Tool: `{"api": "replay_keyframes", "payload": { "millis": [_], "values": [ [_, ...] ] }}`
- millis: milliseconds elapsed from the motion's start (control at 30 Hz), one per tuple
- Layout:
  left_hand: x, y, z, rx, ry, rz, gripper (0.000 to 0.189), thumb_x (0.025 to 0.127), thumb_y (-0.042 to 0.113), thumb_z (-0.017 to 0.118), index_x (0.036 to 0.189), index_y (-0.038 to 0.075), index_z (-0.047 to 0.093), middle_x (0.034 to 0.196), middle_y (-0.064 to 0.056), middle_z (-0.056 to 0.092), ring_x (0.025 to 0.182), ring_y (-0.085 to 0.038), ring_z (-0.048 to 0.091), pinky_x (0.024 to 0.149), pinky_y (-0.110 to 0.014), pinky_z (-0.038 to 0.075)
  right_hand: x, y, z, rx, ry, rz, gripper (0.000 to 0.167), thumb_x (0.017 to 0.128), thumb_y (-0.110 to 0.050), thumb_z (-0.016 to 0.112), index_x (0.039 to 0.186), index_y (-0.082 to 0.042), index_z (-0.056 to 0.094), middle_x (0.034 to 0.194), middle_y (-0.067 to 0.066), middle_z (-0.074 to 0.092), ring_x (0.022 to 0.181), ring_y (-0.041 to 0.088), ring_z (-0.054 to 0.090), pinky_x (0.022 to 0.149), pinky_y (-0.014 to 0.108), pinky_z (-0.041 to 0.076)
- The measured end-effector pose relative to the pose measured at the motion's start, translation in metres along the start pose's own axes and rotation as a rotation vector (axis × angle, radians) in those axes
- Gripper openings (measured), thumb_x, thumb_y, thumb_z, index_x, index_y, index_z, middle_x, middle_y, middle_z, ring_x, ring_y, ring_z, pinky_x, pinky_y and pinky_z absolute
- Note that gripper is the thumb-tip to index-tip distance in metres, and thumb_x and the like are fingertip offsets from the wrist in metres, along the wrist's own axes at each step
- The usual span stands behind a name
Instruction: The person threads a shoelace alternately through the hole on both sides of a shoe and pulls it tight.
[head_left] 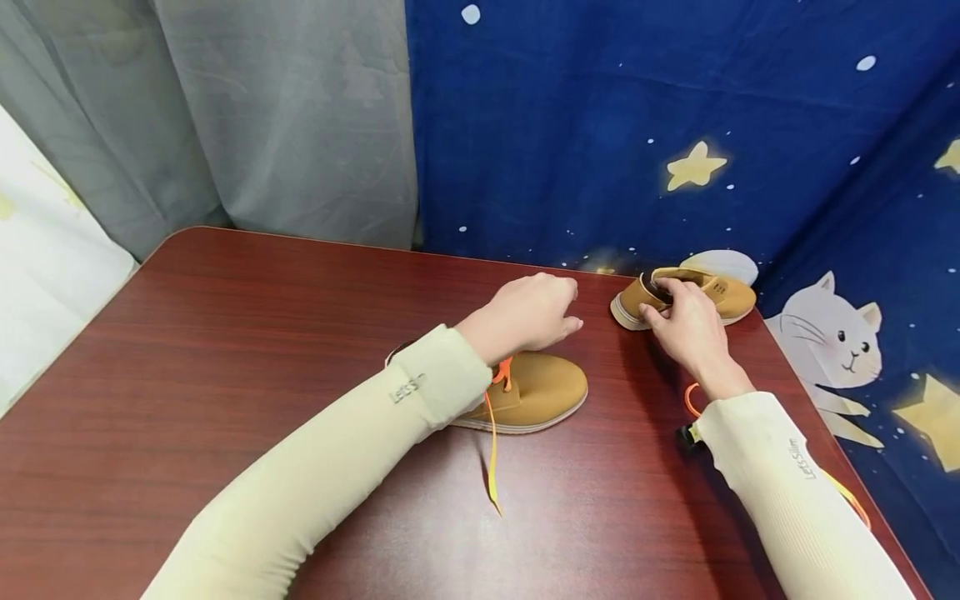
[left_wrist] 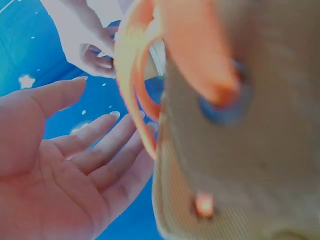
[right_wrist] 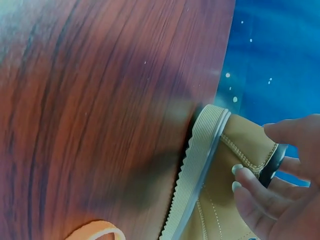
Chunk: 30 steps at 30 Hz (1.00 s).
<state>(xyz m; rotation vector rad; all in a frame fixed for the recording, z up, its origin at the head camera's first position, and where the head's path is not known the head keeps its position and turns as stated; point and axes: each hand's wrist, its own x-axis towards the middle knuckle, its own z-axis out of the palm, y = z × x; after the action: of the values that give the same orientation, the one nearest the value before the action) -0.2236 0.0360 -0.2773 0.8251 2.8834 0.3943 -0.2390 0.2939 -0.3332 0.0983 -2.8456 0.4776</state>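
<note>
While the right grip (head_left: pixel 692 329) is clamped on the heel end of the far tan shoe (head_left: pixel 737 297), near the far right corner of the bench (head_left: pixel 247 333), the left grip (head_left: pixel 528 312) is raised by the near tan shoe (head_left: pixel 553 390), its fingers loose and apart. The near shoe lies on the bench, toe rightward, an orange-yellow lace (head_left: pixel 492 467) trailing from its front. An orange loop (head_left: pixel 691 402) shows beside the right sleeve (head_left: pixel 757 433). Behind hangs a starry blue curtain (head_left: pixel 540 125).

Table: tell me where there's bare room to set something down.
Free: the table between the grey curtain and left sleeve; also between the near shoe and right sleeve. Crowded: far right corner, where the right hand grips the far shoe.
</note>
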Motion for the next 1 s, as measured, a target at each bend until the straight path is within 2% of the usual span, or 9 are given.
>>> {"api": "replay_keyframes", "payload": {
  "millis": [167, 267, 367, 633, 733, 867, 1000],
  "values": [
    [0.02, 0.017, 0.009, 0.017, -0.051, -0.027, 0.035, 0.099, 0.042, 0.061, 0.121, 0.014, 0.06, 0.118, -0.002, 0.07, 0.108, -0.017, 0.067, 0.089, -0.038, 0.056, 0.003, 0.002, 0.0, -0.007, 0.031, 0.023, 0.043, 0.096, -0.024, 0.065, 0.132, -0.002, 0.061, 0.122, 0.028, 0.062, 0.109, 0.045, 0.061, 0.094, 0.06, 0.046],
    [0.03, 0.028, 0.015, 0.023, -0.081, -0.052, 0.043, 0.1, 0.042, 0.06, 0.132, 0.014, 0.055, 0.129, -0.002, 0.067, 0.118, -0.017, 0.065, 0.092, -0.039, 0.056, 0.004, 0.004, 0.001, -0.012, 0.044, 0.022, 0.041, 0.096, -0.024, 0.065, 0.13, -0.001, 0.062, 0.121, 0.029, 0.064, 0.111, 0.046, 0.06, 0.095, 0.061, 0.046],
    [0.038, 0.039, 0.022, 0.028, -0.09, -0.093, 0.048, 0.099, 0.043, 0.061, 0.137, 0.015, 0.051, 0.132, 0.001, 0.066, 0.122, -0.014, 0.064, 0.093, -0.037, 0.056, 0.005, 0.006, 0.002, 0.012, 0.063, 0.002, 0.039, 0.096, -0.023, 0.065, 0.127, 0.001, 0.064, 0.115, 0.03, 0.066, 0.107, 0.045, 0.062, 0.094, 0.059, 0.046],
    [0.053, 0.065, 0.05, -0.034, -0.009, -0.198, 0.051, 0.095, 0.038, 0.065, 0.136, 0.013, 0.047, 0.128, -0.002, 0.061, 0.114, -0.017, 0.065, 0.089, -0.032, 0.056, 0.001, 0.009, 0.004, 0.057, 0.127, -0.066, 0.023, 0.096, -0.018, 0.066, 0.109, 0.0, 0.072, 0.095, 0.023, 0.068, 0.085, 0.035, 0.062, 0.076, 0.047, 0.045],
    [0.056, 0.071, 0.062, -0.028, -0.006, -0.207, 0.064, 0.094, 0.039, 0.066, 0.146, 0.012, 0.039, 0.134, -0.003, 0.056, 0.119, -0.018, 0.061, 0.093, -0.031, 0.055, -0.005, 0.008, 0.005, 0.062, 0.12, -0.079, 0.023, 0.096, -0.017, 0.067, 0.11, -0.001, 0.073, 0.095, 0.022, 0.068, 0.083, 0.033, 0.062, 0.075, 0.046, 0.045],
    [0.059, 0.074, 0.071, -0.016, 0.015, -0.22, 0.086, 0.092, 0.04, 0.069, 0.158, 0.011, 0.023, 0.144, -0.004, 0.05, 0.127, -0.019, 0.055, 0.099, -0.03, 0.052, -0.014, 0.004, 0.005, 0.064, 0.113, -0.099, 0.023, 0.095, -0.015, 0.067, 0.112, 0.0, 0.072, 0.097, 0.024, 0.069, 0.086, 0.036, 0.064, 0.078, 0.05, 0.047],
    [0.064, 0.075, 0.074, -0.08, 0.076, -0.184, 0.087, 0.092, 0.037, 0.071, 0.158, 0.013, 0.021, 0.142, -0.004, 0.052, 0.125, -0.018, 0.058, 0.097, -0.031, 0.053, -0.021, 0.0, 0.0, 0.065, 0.108, -0.121, 0.023, 0.095, -0.014, 0.067, 0.113, 0.001, 0.072, 0.101, 0.025, 0.07, 0.089, 0.038, 0.065, 0.08, 0.052, 0.047]
  ]
}}
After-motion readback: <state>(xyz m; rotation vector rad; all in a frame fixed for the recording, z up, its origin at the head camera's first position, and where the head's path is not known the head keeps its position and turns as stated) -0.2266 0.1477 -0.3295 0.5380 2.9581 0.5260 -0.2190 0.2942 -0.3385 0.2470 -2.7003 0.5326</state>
